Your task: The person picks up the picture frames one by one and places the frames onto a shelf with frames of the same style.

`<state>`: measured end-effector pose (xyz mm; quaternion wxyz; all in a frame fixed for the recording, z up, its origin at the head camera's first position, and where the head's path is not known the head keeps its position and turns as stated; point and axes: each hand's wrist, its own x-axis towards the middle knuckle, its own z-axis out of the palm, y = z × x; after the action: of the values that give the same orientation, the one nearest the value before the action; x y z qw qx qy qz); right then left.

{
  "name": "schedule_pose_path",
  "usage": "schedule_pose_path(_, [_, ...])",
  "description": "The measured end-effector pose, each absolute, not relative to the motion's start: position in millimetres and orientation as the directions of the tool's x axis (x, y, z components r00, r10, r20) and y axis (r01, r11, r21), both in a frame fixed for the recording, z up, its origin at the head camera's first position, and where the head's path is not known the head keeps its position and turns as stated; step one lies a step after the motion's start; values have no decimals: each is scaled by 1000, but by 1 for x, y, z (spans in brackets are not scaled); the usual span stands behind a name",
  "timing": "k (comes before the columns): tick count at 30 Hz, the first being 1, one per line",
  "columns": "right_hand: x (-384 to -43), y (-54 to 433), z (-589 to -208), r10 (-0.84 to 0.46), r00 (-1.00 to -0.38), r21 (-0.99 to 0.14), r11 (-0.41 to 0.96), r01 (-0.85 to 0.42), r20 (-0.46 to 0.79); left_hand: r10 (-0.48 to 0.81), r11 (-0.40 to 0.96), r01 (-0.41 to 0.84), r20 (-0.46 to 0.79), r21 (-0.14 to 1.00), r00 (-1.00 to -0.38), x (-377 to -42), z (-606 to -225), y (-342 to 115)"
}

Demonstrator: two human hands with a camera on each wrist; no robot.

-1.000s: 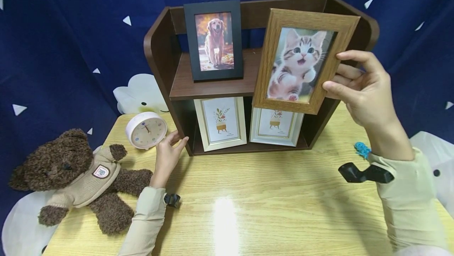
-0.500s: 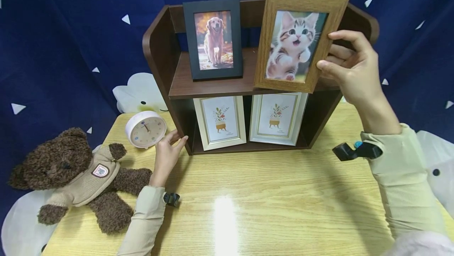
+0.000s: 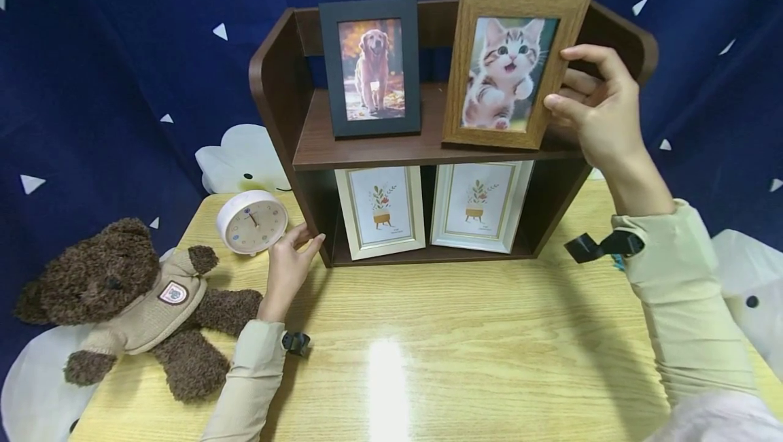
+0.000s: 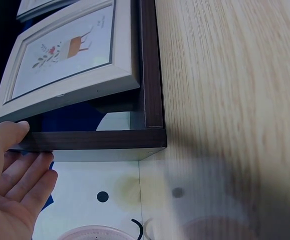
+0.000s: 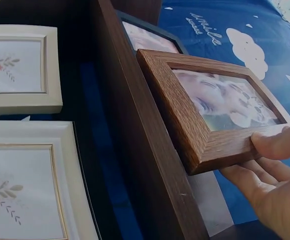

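Observation:
My right hand (image 3: 602, 105) pinches the right edge of a brown wooden picture frame (image 3: 453, 81) with a kitten photo, thumb in front and fingers behind. The frame's lower edge is at the front of the upper board of a dark brown two-tier shelf (image 3: 367, 153), seen close in the right wrist view. To its left on that board stands a black picture frame (image 3: 327, 68) with a dog photo. My left hand (image 3: 289, 265) grips the shelf's left side panel (image 4: 90, 140) near the bottom, thumb on the inner side, fingers outside.
Two pale picture frames, a cream one (image 3: 418, 217) and a white one (image 3: 514, 228), lean inside the lower tier. A round pink clock (image 3: 253, 224) and a brown teddy bear (image 3: 165, 319) are on the table (image 3: 465, 347) at left. Blue curtain (image 3: 153, 20) hangs behind.
My right hand has raised the kitten frame and moved it left and back, from in front of the lower tier to the upper board. My left hand stays on the side panel.

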<state>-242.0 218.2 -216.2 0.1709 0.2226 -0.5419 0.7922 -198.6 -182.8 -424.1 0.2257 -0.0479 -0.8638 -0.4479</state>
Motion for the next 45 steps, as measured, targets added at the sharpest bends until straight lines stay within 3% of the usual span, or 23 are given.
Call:
schedule_pose_path(7, [-253,216,-213,56,-860,-816,-291,-500,507,-116,588,305,451,749,-885,-198,-424,-183])
schedule_pose_path(25, [-264,218,-214,32,-902,-863,-278,-421,430,-112,586,292,433,756,-894,-197,-424,-183])
schedule_pose_path(39, [-268,220,-216,38,-908,-884,-212,-416,417,-109,586,301,442,752,-890,-198,-425,-183])
schedule_pose_path(45, [-269,221,-217,35,-910,-878,-247,-409,414,-112,593,293,436,751,-893,-197,-424,-183])
